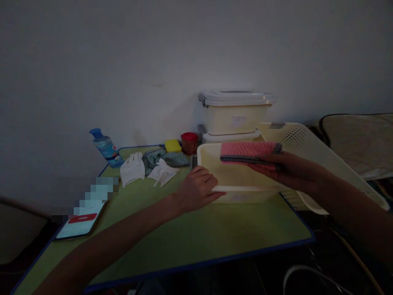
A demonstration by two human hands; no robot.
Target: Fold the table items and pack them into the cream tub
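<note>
Clamps a folded pink cloth (pixel 241 150) by its right end in the right hand (pixel 285 169), with the fingers beneath. Holds it roughly level over the mouth of an uncovered cream box (pixel 236 197); cannot tell of any contact between cloth and rim. Grips the near left corner of that box in the left hand (pixel 199 188), with fingers curled over the rim and thumb along the outer front. Has the box standing on a green table (pixel 184 239) with a blue edge. Shows two lidded boxes (pixel 236 119) stacked just behind, near the wall (pixel 138 61), and a large white basket (pixel 328 157) to the right, slanting and pierced with holes. Includes, left of the cream box, a small red basket (pixel 189 145), a yellow sponge (pixel 172 146) just beside it, a crumpled grey-green towel (pixel 153 159) and two white gloves (pixel 132 170) next to the towel. Has, farther left, a blue bottle (pixel 107 149) near the rear corner and a phone (pixel 86 227) near the left edge, with part of its screen masked by blurred squares.
</note>
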